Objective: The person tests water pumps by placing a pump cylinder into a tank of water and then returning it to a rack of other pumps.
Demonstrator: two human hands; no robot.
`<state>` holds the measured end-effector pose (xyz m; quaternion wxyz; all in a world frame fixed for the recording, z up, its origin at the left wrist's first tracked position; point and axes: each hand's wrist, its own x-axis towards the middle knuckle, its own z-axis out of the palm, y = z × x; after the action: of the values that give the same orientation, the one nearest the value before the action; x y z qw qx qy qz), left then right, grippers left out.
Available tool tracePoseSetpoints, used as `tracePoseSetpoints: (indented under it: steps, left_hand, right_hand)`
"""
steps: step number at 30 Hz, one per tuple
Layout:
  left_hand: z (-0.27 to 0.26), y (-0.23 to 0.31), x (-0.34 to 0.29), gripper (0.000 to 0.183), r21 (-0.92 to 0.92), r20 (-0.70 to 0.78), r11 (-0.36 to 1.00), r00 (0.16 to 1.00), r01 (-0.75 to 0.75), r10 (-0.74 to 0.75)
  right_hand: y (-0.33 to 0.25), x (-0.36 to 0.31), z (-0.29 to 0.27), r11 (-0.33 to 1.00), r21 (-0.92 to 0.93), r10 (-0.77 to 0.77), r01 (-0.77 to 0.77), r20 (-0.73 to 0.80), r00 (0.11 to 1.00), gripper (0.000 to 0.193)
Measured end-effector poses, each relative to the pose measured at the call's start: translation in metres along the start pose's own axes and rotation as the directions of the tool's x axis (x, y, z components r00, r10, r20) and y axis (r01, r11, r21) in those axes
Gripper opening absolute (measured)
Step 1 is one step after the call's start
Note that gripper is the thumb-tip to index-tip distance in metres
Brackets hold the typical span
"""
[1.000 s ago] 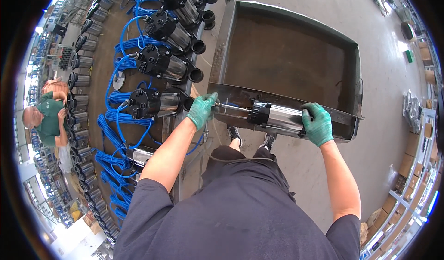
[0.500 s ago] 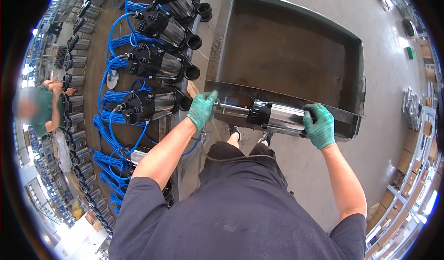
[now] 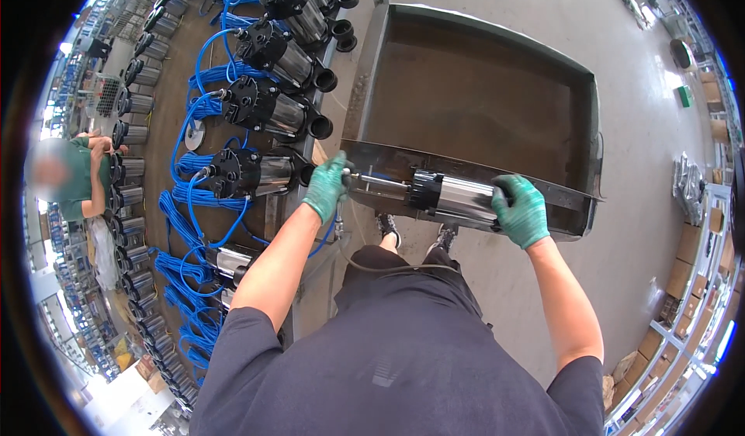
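A pump motor (image 3: 463, 198) with a bright metal barrel and a black ribbed end lies level along the front ledge of a metal tank (image 3: 596, 126). A thin steel rod (image 3: 380, 180) sticks out of its black end toward the left. My left hand (image 3: 326, 186), in a green knitted glove, is closed at the rod's outer end. What its fingers grip there is partly hidden. Around the barrel's right end curls my right hand (image 3: 520, 211), gloved alike, with the thumb on the near side. The tank holds murky brown liquid.
On the left, a bench carries a row of finished-looking pumps (image 3: 264, 109) with coiled blue cables (image 3: 194, 273). A thin hose (image 3: 388, 268) crosses before my waist from a metal fitting (image 3: 339, 226). A co-worker (image 3: 77, 176) stands far left. Shelves with boxes (image 3: 691, 281) line the right.
The whole view has shifted a little. My left hand and the rod's end sit slightly farther left. My right hand stays on the barrel's right end.
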<state>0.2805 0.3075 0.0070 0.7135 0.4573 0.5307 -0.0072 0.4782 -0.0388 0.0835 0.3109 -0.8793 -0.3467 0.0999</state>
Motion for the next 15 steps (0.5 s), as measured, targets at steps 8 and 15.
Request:
tracePoseSetpoints:
  steps: [8,15]
  left_hand:
    - [0.115,0.037,-0.093,0.021,-0.571,0.341,0.816,0.879,-0.088,0.334]
    - [0.234,-0.013,-0.145,0.036,-0.100,0.374,0.787,0.710,-0.609,0.596]
  right_hand:
    - [-0.062,-0.043,0.004,0.965,0.110,-0.239,0.238,-0.006,0.971,0.042]
    - [0.019,-0.117,-0.037,0.923,0.106,0.347,-0.369,0.180,0.920,0.028]
